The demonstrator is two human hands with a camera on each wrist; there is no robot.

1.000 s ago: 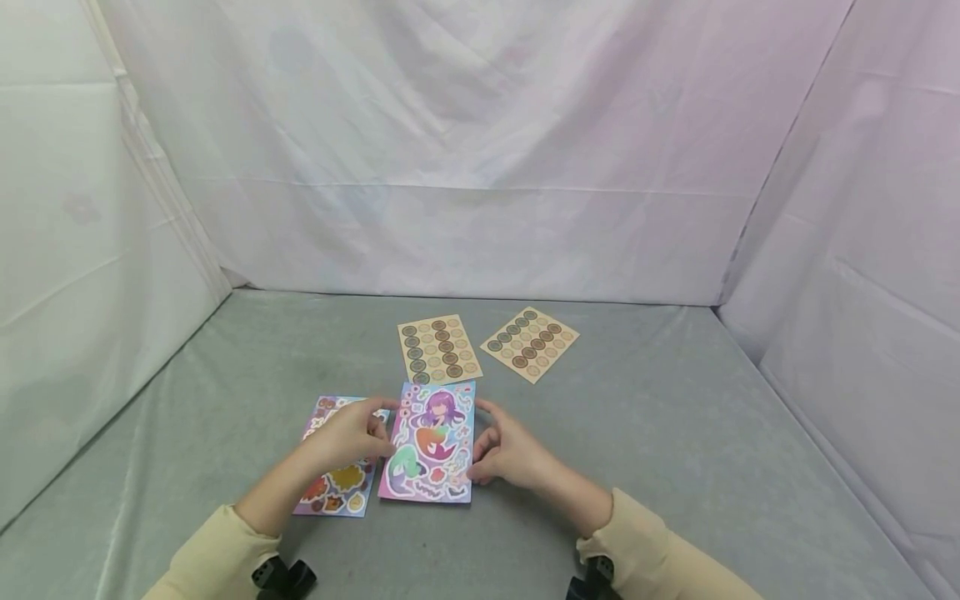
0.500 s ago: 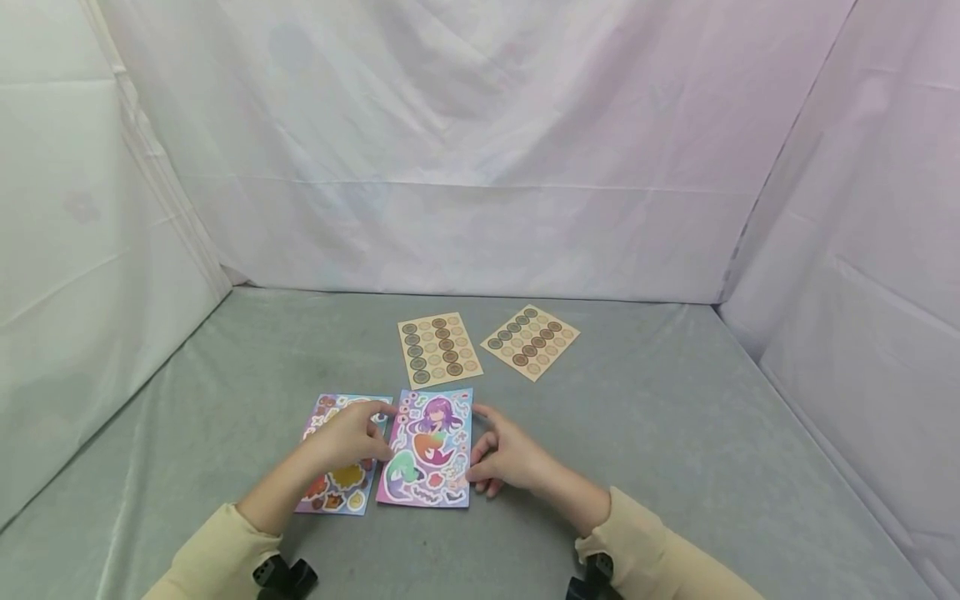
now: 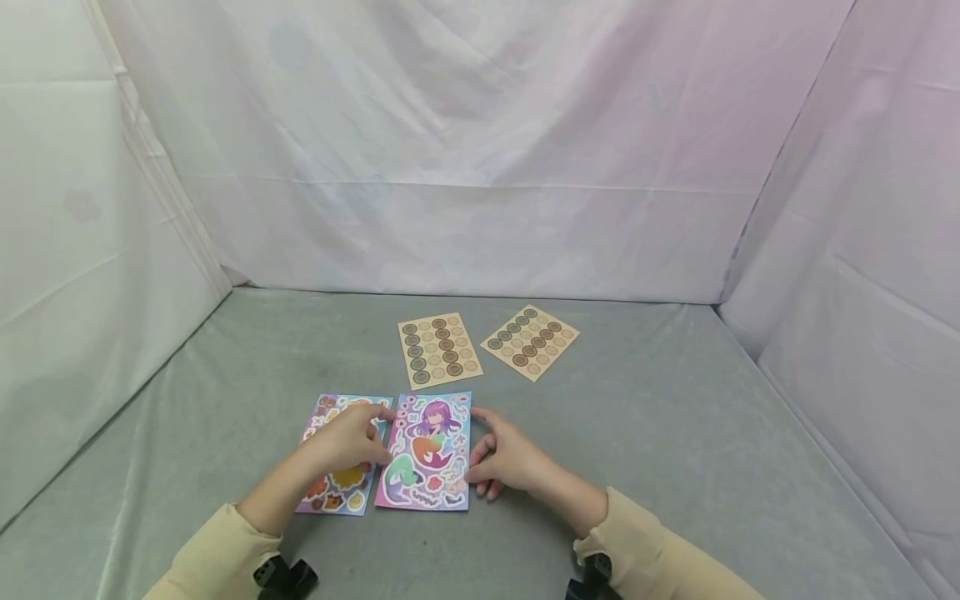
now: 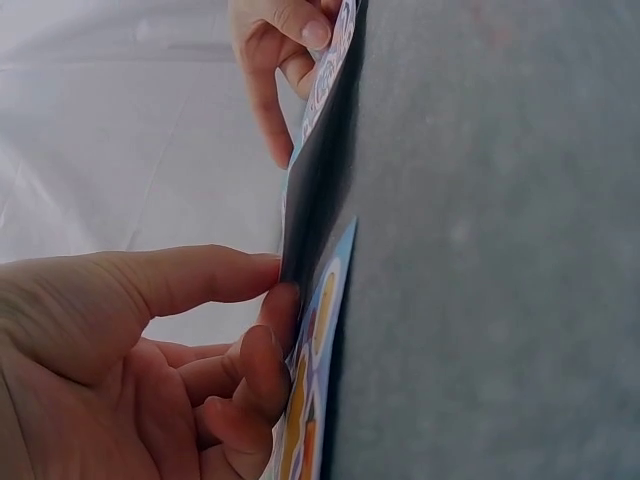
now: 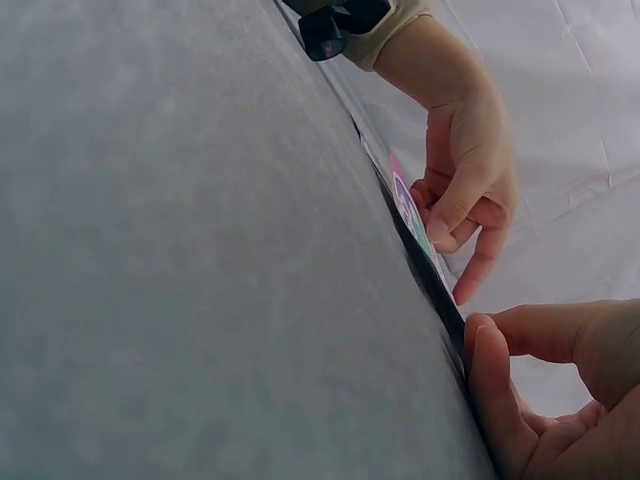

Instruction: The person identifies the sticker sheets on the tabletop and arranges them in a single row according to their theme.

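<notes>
head view: looking down at a mermaid sheet [image 3: 435, 454], face up at a grey surface [image 3: 675, 458], taken hold of from both sides. pinched at its left edge by the left hand [image 3: 347, 436], at its right edge by the right hand [image 3: 513, 452]; hands well apart from each other, with the sheet between. from the wrist views, a dark band under the sheet, so probably raised a little rather than fully flat; cannot tell how much of it rests on the surface. just left of the mermaid sheet, partly covered by the left hand, a colourful sheet [image 3: 337, 493], with only a thin gap between. just beyond its far edge, a beige sheet [image 3: 440, 351] with printed circles, slightly turned; farther beyond and to its right, a second beige sheet [image 3: 531, 343], turned more sharply.

judging by this layout, looks like the placing step: squaring up the mermaid sheet next to its colourful neighbour. seems to call next for lowering both edges evenly, keeping clear of the neighbour, then loosening both pinches together to avoid dragging it askew. worth watching for a corner catching on the colourful sheet, or for a bend from uneven lowering.
</notes>
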